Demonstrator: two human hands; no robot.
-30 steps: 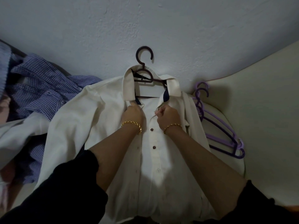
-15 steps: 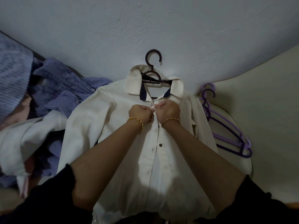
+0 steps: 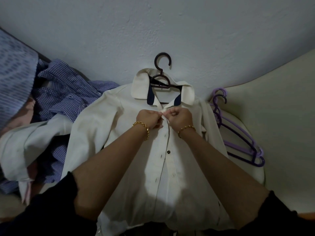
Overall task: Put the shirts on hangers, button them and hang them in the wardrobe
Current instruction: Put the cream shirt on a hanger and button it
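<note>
A cream white shirt [image 3: 109,126] lies front-up on the bed, threaded on a dark brown hanger [image 3: 161,79] whose hook points at the wall. Its collar is spread open, showing navy lining. My left hand [image 3: 150,119] and my right hand [image 3: 179,116] meet just below the collar. Each pinches one edge of the shirt's front placket at the top button. Lower down the placket one dark button and several pale ones show.
A pile of shirts [image 3: 56,99] sits at the left: blue checked ones and a pale one [image 3: 32,145]. Several purple hangers [image 3: 238,138] lie stacked at the right on a cream cushion [image 3: 281,116]. A white wall [image 3: 153,28] rises behind.
My hands have come together from either side of the open front to the top of the placket. The collar now lies flatter and the front edges are closed up.
</note>
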